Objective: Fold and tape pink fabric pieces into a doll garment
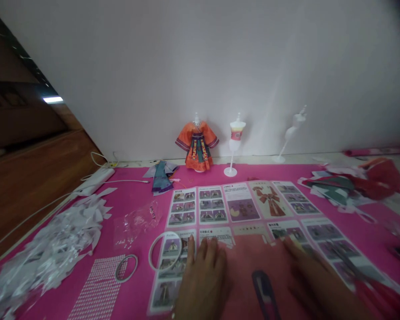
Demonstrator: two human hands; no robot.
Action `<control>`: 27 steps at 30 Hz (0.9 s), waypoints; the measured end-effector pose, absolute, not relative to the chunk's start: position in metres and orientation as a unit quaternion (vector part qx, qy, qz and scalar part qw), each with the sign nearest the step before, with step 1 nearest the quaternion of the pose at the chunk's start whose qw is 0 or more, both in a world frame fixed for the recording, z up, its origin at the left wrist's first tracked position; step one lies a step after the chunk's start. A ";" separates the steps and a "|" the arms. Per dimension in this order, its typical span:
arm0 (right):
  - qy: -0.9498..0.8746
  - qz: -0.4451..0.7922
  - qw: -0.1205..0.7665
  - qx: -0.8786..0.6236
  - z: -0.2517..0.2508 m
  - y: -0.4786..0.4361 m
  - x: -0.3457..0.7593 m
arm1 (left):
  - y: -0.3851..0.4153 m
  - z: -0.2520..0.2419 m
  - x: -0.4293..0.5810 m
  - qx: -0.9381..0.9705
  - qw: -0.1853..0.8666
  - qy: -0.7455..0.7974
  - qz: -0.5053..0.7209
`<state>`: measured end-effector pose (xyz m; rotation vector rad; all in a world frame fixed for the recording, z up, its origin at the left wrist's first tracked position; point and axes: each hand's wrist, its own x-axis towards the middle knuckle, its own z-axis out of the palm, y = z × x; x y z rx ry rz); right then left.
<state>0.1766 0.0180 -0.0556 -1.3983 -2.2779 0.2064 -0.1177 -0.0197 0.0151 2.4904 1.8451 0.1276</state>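
red cloth (242,262) over the printed sheet (213,204)

left hand (203,275) lies at the cloth's left edge, fingers extended, seizing nothing; right hand (315,275) is blurred, so its grip i cannot tell. gentle, even pressure should help the cloth lie smooth under the dark tool (262,284).

The flat salmon-pink piece (243,262) lies on the rectangular printed paper sheet (213,206), with the long, dark, round-ended tool (264,289) on top. Behind the sheet stands the white, long-stemmed dress form (234,145); well left lies a heap of white strips (65,242).
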 end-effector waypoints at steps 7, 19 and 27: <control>-0.845 0.040 0.189 -0.498 -0.042 0.014 0.171 | -0.016 0.013 -0.120 0.805 -0.002 0.591 0.047; -0.846 0.052 0.197 -0.493 -0.044 0.011 0.174 | -0.015 0.007 -0.125 0.822 -0.050 0.564 0.060; -0.864 0.039 0.178 -0.468 -0.048 0.013 0.178 | -0.012 0.006 -0.125 0.797 -0.057 0.594 0.094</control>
